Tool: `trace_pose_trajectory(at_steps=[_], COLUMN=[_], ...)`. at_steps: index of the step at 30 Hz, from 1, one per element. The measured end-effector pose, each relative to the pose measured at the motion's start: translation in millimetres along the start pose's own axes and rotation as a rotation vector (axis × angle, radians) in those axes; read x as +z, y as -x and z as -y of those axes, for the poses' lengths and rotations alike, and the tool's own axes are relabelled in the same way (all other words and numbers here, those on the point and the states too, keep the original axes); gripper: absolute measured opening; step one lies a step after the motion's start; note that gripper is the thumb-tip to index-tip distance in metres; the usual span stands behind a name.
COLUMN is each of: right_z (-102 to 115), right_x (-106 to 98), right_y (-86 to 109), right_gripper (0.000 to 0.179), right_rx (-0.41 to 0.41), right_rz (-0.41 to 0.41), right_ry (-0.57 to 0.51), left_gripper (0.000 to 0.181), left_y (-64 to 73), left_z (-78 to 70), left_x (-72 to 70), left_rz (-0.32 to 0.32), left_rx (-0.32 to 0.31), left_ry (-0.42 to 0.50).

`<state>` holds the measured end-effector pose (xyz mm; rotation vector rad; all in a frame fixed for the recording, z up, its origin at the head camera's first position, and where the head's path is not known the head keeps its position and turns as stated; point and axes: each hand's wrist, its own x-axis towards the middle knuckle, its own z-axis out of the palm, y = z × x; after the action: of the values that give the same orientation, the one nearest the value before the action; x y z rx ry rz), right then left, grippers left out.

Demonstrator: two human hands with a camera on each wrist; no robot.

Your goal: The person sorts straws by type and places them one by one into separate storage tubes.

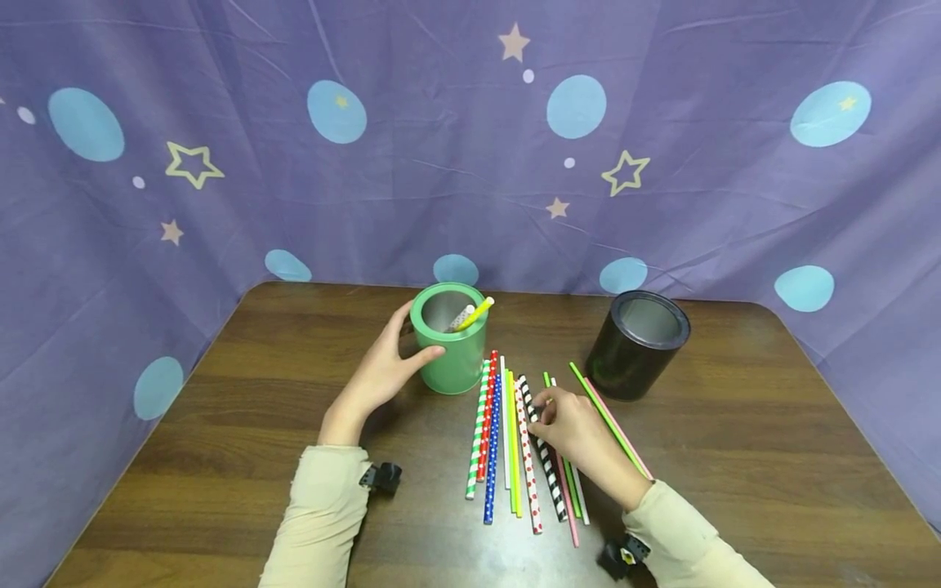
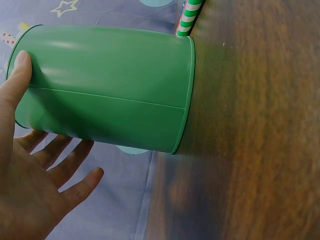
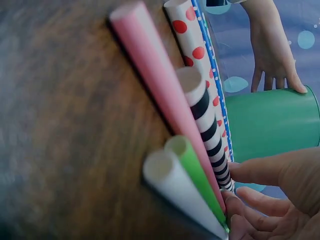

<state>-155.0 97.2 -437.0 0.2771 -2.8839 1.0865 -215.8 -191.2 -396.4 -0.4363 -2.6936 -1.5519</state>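
Note:
My left hand (image 1: 378, 371) holds the upright green can (image 1: 456, 363) near its rim, thumb on the near side and fingers around the far left side. A yellow straw (image 1: 478, 313) and a pale patterned straw (image 1: 461, 317) lean inside it. My right hand (image 1: 581, 425) is over the row of straws. In the right wrist view, its thumb and index finger pinch the far end of the black-and-white striped straw (image 3: 209, 122), which lies on the table. A pink straw (image 3: 160, 80), a green straw (image 3: 192, 165) and a white straw (image 3: 177, 187) lie beside it, close to the other fingers.
Left of the striped straw lie red-dotted (image 1: 525, 457), yellow (image 1: 514, 457), blue dotted (image 1: 491, 465), red (image 1: 484, 433) and green-striped (image 1: 476, 441) straws. At the right stands a black can (image 1: 628, 359), with a green straw (image 1: 595, 396) near it. A purple curtain (image 1: 470, 204) hangs behind the table.

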Motion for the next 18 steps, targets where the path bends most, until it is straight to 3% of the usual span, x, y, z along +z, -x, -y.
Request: trace_pose_trajectory(at_steps=[7,18], right_z=[0.1,-0.6], right_x=[-1.1,-0.5], right_y=[0.7,-1.0], right_gripper=[0.026,0.036], right_rx=[0.012,0.058], right_rz=[0.005,0.033], right_ry=[0.054,0.030], left_gripper=[0.090,0.090], left_y=[-0.4,-0.6], left_z=[0.5,2.1], left_x=[0.5,0.5], left_rz=[0.002,-0.004], left_rx=[0.001,0.006], left_ry=[0.000,-0.001])
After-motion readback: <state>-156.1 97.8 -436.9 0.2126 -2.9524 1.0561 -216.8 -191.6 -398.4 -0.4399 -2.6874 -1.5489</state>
